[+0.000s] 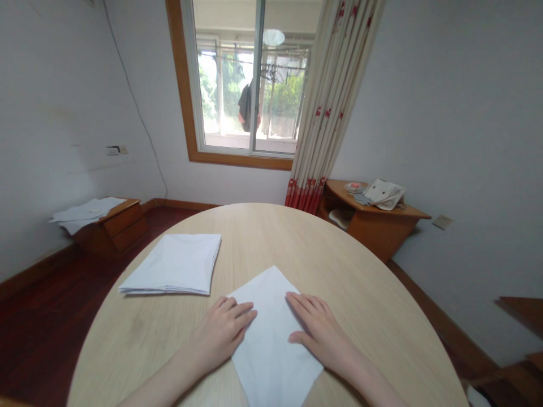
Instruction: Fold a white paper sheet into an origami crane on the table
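A white sheet of paper (271, 333) lies on the round light-wood table (373, 294), turned like a diamond, one corner pointing away from me. My left hand (223, 333) rests flat on the paper's left edge, fingers stretched out. My right hand (320, 333) lies flat on its right side, fingers spread and pointing toward the far corner. Neither hand holds anything. A stack of several white sheets (173, 264) sits on the table to the left, apart from both hands.
A low wooden cabinet (114, 226) with papers on top stands at the left wall. A corner shelf (373, 217) with a bag stands at the right. Behind the table are a window (250, 85) and a red-patterned curtain (331, 102). The floor is dark red wood.
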The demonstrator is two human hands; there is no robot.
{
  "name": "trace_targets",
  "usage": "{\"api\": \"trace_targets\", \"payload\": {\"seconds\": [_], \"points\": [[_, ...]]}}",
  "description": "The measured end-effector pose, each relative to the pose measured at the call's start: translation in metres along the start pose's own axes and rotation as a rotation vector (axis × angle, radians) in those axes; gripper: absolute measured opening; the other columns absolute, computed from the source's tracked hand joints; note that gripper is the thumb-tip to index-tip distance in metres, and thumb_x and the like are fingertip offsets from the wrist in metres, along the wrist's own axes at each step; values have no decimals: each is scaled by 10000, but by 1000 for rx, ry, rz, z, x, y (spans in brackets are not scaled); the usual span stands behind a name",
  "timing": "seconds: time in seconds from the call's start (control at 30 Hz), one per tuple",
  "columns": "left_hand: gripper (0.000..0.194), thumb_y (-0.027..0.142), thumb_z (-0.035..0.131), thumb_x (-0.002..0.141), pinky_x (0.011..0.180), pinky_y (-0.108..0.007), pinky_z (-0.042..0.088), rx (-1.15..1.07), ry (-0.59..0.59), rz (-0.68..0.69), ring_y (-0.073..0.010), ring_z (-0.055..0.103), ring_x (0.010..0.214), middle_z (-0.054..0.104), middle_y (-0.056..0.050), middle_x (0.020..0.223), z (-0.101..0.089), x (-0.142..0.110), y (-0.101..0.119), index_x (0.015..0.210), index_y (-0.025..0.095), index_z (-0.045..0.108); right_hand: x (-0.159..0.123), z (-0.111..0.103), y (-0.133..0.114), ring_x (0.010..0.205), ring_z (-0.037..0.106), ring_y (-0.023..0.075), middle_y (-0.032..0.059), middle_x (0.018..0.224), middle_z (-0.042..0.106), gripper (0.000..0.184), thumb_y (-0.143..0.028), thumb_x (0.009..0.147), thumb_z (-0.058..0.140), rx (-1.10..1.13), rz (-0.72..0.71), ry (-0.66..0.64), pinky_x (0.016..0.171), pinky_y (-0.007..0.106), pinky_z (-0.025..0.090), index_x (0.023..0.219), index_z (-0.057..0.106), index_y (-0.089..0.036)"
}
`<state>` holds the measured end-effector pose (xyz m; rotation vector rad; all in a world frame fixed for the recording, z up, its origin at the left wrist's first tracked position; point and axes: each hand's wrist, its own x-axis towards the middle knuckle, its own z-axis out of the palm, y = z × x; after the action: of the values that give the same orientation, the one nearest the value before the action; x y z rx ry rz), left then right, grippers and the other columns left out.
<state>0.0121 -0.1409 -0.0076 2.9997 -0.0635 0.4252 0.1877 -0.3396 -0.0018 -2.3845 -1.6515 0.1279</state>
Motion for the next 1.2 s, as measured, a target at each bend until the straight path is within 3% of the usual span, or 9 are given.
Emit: {"api": "trace_targets", "payload": {"seconds": [0.2,0.43,0.57,0.67,0.9,1.1,1.2], "points": [[286,102,510,878,774,-346,389,-27,5,45,-206,573,857,686,-28,1088,-4,1,6,1121,216,606,1,11,17,1197,513,294,97,1362,545,551,-228,863,576,-115,-9,204,1003,484,418,1393,424,-219],[203,119,492,879,777,-323,414,-119,41,94,-185,579,782,690,-12,817,-8,1,12,977,222,638,2,16,22,1189,533,303,114,1333,569,537,-290,879,535,-152,138,261,1004,473,428,1395,428,-185],[228,116,469,877,919,-364,426,-164,86,144,-175,613,781,671,-8,772,-6,-1,13,973,220,648,3,20,23,1307,429,321,121,1434,466,604,-368,878,525,-152,227,237,1051,477,390,1424,394,-149],[264,108,457,879,994,-390,412,-204,114,147,-168,634,758,676,-11,780,-1,-2,11,1015,215,656,4,21,24,1367,347,304,133,1499,354,664,-420,890,496,-139,249,188,1105,472,321,1455,334,-112],[250,178,473,938,817,-322,512,-342,150,66,-195,632,929,681,-64,1036,8,0,-6,1094,228,662,6,12,21,1412,257,265,125,1536,264,684,-458,927,417,-30,187,43,1143,528,190,1504,201,-162],[119,197,641,849,928,-388,474,-406,193,-88,-237,583,1093,617,-74,1198,2,2,-16,966,216,637,3,3,28,1453,54,244,142,1576,79,813,-487,885,476,97,154,-65,1168,498,76,1514,114,-119],[227,240,729,778,989,-440,438,-476,197,-179,-272,536,1181,574,-98,1272,2,2,-22,959,215,594,2,1,34,1454,36,256,174,1574,64,896,-504,847,532,162,156,-84,1169,491,56,1512,93,-94]]}}
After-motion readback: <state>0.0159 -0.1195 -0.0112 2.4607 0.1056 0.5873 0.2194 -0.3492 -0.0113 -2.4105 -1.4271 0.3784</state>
